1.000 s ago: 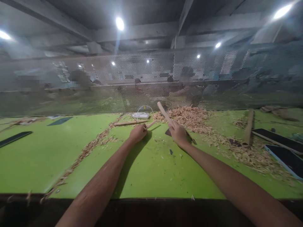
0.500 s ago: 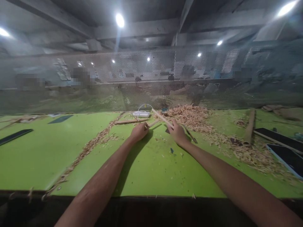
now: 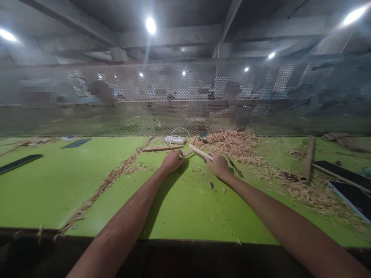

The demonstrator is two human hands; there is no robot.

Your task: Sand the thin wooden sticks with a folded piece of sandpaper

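Observation:
My right hand [image 3: 218, 163] is closed around a pale wooden stick [image 3: 199, 152], which points up and to the left over the green tabletop [image 3: 185, 208]. A little to the left, my left hand [image 3: 172, 160] is closed on a thinner pale strip [image 3: 188, 153] that sticks out toward the right-hand stick. Whether the two pieces touch I cannot tell. Just beyond my left hand lies a flat brown wooden strip [image 3: 162, 148]. A thin dark tool [image 3: 234, 165] rests beside my right hand.
Behind the hands are a white power strip [image 3: 174, 139] with a cable and a heap of wood shavings [image 3: 232, 141]. Dark flat boards [image 3: 344, 172] and a wooden bar [image 3: 308, 158] lie at right. A dark strip [image 3: 19, 164] lies at left. Perforated mesh [image 3: 185, 112] closes the back.
The stick in my right hand has dropped to a lower slant, its far end now nearer the tabletop. My left hand stays almost in place. The whole view has shifted slightly.

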